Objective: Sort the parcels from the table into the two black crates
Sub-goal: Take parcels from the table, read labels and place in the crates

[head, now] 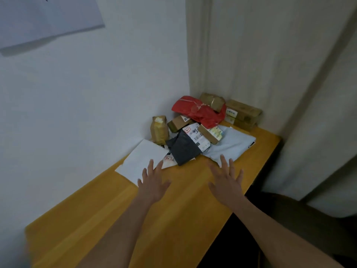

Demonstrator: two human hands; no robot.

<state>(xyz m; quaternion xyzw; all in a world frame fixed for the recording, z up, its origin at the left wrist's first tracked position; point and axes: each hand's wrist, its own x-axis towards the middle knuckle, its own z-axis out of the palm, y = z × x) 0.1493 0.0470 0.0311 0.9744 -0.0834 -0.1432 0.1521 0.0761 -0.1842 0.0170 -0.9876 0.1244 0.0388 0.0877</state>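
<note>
Several parcels [195,124] lie heaped at the table's [173,219] far corner, about 12 o'clock from my hands: a red bag [199,111] on top, brown boxes [242,113] behind it, a grey bag [183,147] in front. A white envelope [143,161] lies at 10 o'clock, a pale blue bag [231,144] at 2. My left hand [152,182] has its fingers spread over the envelope; my right hand [226,180] is spread flat, fingertips at the blue bag's edge.

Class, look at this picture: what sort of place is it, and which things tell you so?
Probably a corner of an ordinary room, not a warehouse: a wooden table against a white wall, a curtain, and a small parcel pile.
</note>
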